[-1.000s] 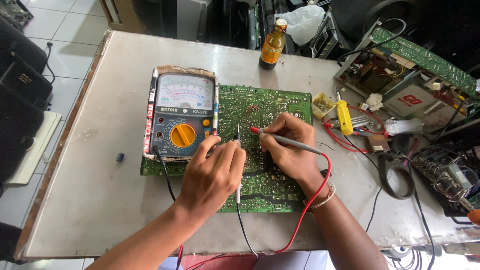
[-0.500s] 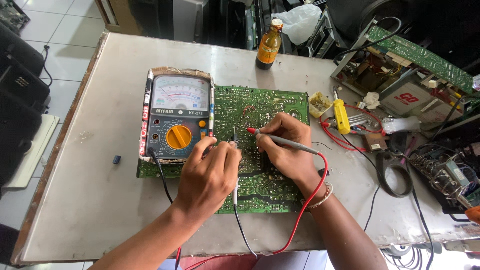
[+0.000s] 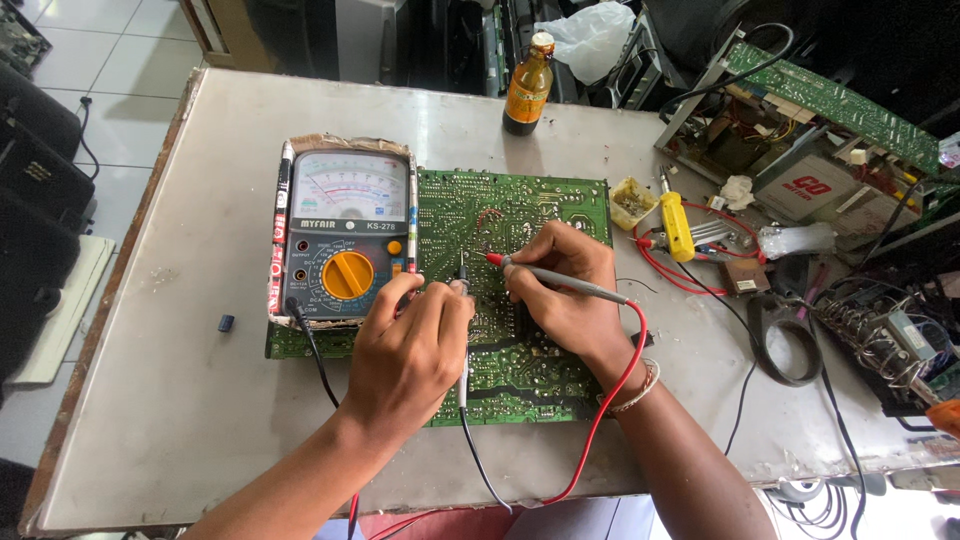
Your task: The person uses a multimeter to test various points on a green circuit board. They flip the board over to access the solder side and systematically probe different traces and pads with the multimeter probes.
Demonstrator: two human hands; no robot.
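Observation:
A green circuit board (image 3: 520, 210) lies solder side up on the grey table (image 3: 180, 400). An analog multimeter (image 3: 345, 240) with a yellow dial rests on the board's left part. My left hand (image 3: 410, 355) grips the black test probe (image 3: 463, 280), tip down on the board. My right hand (image 3: 560, 285) holds the red test probe (image 3: 560, 280) like a pen, its red tip touching the board just right of the black one. Red and black leads trail off toward the table's near edge.
A brown glass bottle (image 3: 527, 90) stands at the table's far edge. Right of the board lie a yellow-handled tool (image 3: 677, 225), a small yellow pot (image 3: 632, 200), red wire, a black tape roll (image 3: 785, 345) and opened electronics (image 3: 800, 130). A small black part (image 3: 226, 322) lies at left.
Both hands keep the probes on the board at almost the same spot; the view has shifted slightly, and the probe tips moved only a little.

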